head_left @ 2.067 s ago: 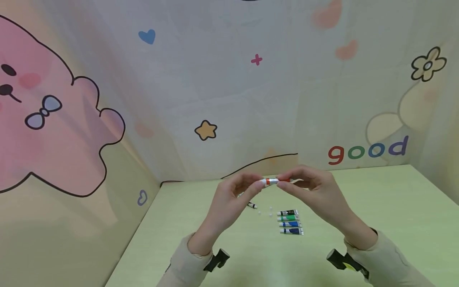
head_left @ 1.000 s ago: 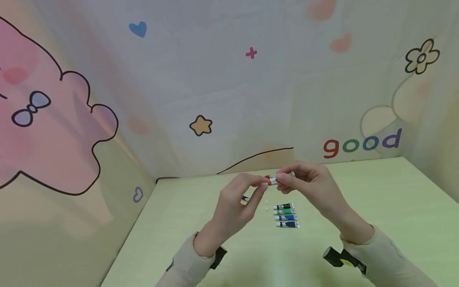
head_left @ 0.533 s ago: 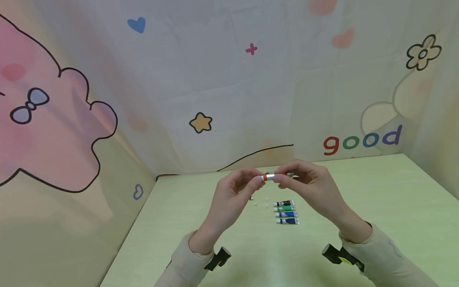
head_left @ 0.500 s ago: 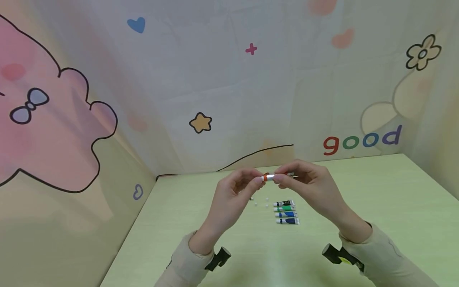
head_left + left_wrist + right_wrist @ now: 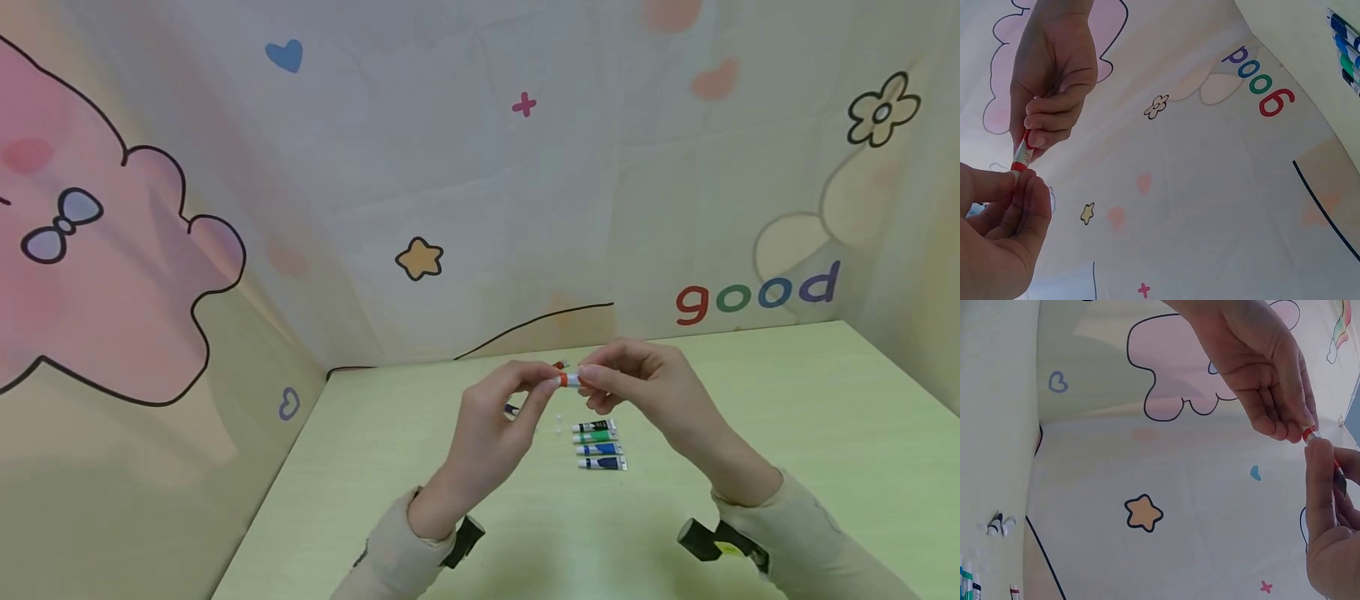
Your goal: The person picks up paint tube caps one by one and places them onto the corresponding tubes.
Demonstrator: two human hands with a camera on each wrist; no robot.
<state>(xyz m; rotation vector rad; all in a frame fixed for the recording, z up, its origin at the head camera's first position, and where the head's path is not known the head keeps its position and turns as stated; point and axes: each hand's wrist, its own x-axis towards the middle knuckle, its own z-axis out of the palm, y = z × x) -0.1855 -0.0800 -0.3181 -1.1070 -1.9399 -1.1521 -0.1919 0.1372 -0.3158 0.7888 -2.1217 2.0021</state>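
Note:
A small paint tube (image 5: 570, 380) with a red-orange band and a whitish body is held level above the table, between both hands. My left hand (image 5: 491, 433) pinches its capped end with thumb and fingertips, which hide the cap. My right hand (image 5: 660, 400) pinches the tube's body, covering most of it. In the left wrist view, the tube (image 5: 1023, 153) spans from the left fingertips to the right hand's fingers. The right wrist view shows the tube's red band (image 5: 1309, 433) between the two sets of fingertips and its flat tail (image 5: 1340, 482) beyond the right fingers.
Black (image 5: 594, 426), green (image 5: 595, 437), blue (image 5: 599, 449) and dark blue (image 5: 602, 462) paint tubes lie in a row on the light green table (image 5: 750, 433). Small white bits (image 5: 558, 431) lie left of them. A red-marked tube (image 5: 561, 365) and a dark one (image 5: 512, 409) lie partly behind the hands.
My left hand has twisted at the tube's end back and forth, its wrist turning. Both hands stay at nearly the same place, still holding the tube.

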